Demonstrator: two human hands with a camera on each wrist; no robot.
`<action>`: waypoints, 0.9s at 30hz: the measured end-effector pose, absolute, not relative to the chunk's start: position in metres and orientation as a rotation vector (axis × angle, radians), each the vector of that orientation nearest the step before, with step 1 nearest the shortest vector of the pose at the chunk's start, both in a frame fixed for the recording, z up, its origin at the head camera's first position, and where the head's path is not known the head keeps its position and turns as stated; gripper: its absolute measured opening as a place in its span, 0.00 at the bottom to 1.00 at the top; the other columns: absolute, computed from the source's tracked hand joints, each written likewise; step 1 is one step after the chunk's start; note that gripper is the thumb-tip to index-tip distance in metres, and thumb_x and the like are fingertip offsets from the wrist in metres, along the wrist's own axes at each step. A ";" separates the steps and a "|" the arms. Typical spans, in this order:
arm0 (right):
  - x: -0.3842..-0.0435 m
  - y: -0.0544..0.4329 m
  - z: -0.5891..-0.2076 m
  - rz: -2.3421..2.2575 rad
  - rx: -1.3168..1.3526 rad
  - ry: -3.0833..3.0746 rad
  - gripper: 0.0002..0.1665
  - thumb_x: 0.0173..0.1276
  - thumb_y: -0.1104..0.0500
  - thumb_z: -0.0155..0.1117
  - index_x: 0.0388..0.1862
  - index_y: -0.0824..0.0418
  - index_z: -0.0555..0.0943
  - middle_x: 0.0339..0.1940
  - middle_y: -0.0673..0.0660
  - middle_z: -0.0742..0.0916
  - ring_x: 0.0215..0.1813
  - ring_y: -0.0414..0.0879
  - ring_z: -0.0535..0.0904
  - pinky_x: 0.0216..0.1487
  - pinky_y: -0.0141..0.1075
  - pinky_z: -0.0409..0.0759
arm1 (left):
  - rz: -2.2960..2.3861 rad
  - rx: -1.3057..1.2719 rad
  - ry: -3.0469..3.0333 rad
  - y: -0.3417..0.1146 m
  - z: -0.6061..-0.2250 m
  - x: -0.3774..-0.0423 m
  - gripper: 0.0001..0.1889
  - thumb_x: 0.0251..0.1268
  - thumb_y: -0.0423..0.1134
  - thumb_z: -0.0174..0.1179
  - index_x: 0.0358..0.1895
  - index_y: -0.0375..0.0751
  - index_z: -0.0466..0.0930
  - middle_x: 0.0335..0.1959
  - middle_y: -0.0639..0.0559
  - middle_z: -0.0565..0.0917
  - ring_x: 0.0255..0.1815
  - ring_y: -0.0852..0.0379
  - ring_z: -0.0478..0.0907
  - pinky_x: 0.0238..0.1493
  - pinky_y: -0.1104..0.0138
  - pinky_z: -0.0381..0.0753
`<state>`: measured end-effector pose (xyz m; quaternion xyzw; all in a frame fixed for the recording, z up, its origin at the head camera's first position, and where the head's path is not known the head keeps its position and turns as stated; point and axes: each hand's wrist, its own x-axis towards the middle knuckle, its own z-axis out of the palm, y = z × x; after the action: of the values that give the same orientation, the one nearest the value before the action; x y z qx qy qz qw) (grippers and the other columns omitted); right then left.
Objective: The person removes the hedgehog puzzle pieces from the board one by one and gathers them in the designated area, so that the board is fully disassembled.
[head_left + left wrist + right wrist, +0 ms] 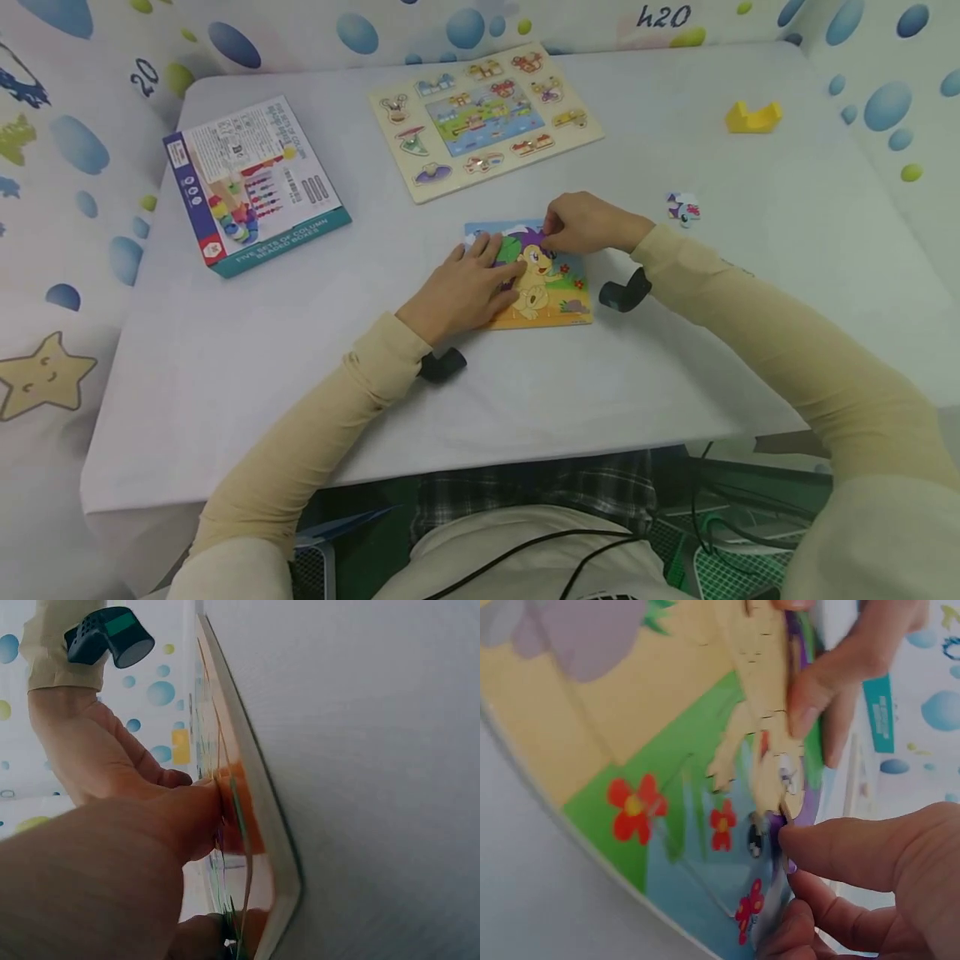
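Note:
A small picture puzzle [562,317] showing a purple-and-yellow cartoon animal lies on the white-covered table. My left hand [467,287] rests on its left part, fingers spread over the picture. At the upper edge my right hand [588,223] pinches a small purple puzzle piece [777,823] between thumb and fingers, right at the animal's head. In the right wrist view, the thumb [840,844] partly hides that piece. The left wrist view catches the board [281,870] edge-on, with both hands against its face.
Behind lies a wooden knob puzzle board [416,187]. A bead-set box [277,179] stands at the left. To the right are a loose puzzle piece [684,208] and a yellow curved block [753,118]. The table's front edge [525,461] runs near the body.

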<state>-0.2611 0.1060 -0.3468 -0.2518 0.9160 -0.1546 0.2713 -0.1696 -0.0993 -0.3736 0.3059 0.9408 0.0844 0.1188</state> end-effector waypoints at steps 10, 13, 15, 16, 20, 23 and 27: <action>-0.263 0.120 -0.341 -0.523 -0.472 2.401 0.18 0.71 0.54 0.57 0.50 0.67 0.76 0.45 0.60 0.80 0.44 0.50 0.73 0.43 0.39 0.73 | 0.383 0.851 2.688 -0.090 -0.370 -0.174 0.24 0.77 0.49 0.47 0.72 0.51 0.66 0.76 0.24 0.45 0.78 0.32 0.40 0.76 0.44 0.48; -0.263 0.126 -0.340 -0.619 -0.393 2.357 0.17 0.71 0.53 0.57 0.49 0.65 0.76 0.41 0.58 0.80 0.42 0.49 0.72 0.42 0.38 0.70 | 0.381 0.838 2.682 -0.088 -0.370 -0.175 0.25 0.77 0.51 0.46 0.72 0.53 0.66 0.76 0.23 0.42 0.79 0.32 0.38 0.76 0.45 0.48; -0.263 0.129 -0.339 -0.694 -0.342 2.326 0.17 0.71 0.52 0.57 0.48 0.64 0.76 0.37 0.55 0.79 0.41 0.48 0.70 0.41 0.38 0.68 | 0.358 0.833 2.683 -0.086 -0.370 -0.176 0.25 0.77 0.52 0.46 0.73 0.54 0.65 0.76 0.24 0.42 0.79 0.33 0.38 0.77 0.46 0.47; -0.263 0.131 -0.339 -0.741 -0.318 2.307 0.17 0.71 0.51 0.57 0.47 0.64 0.76 0.36 0.54 0.79 0.41 0.47 0.70 0.41 0.37 0.67 | 0.348 0.830 2.684 -0.086 -0.370 -0.177 0.25 0.77 0.52 0.45 0.73 0.55 0.64 0.76 0.25 0.41 0.79 0.33 0.38 0.77 0.46 0.47; -0.263 0.135 -0.343 -0.948 -0.196 2.228 0.19 0.72 0.51 0.57 0.50 0.65 0.78 0.38 0.53 0.80 0.41 0.45 0.73 0.46 0.34 0.72 | 0.331 0.833 2.687 -0.084 -0.370 -0.178 0.25 0.77 0.53 0.45 0.74 0.56 0.64 0.77 0.26 0.41 0.79 0.34 0.37 0.77 0.47 0.47; -0.262 0.133 -0.349 -1.095 -0.117 2.177 0.21 0.73 0.52 0.59 0.55 0.65 0.78 0.43 0.54 0.82 0.41 0.42 0.77 0.49 0.31 0.77 | 0.347 0.850 2.690 -0.088 -0.373 -0.177 0.26 0.77 0.53 0.44 0.74 0.55 0.64 0.76 0.25 0.41 0.79 0.33 0.38 0.77 0.46 0.48; -0.259 0.119 -0.357 -1.250 -0.098 2.146 0.21 0.73 0.53 0.60 0.58 0.63 0.77 0.46 0.56 0.83 0.42 0.42 0.78 0.49 0.30 0.79 | 0.340 0.821 2.704 -0.103 -0.378 -0.171 0.26 0.77 0.54 0.44 0.74 0.54 0.63 0.76 0.25 0.42 0.78 0.33 0.39 0.76 0.45 0.49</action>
<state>-0.2591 0.1193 -0.3572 -0.0373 0.8174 -0.4762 0.3220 -0.1705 -0.1034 -0.3776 0.2853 0.9397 0.1180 0.1469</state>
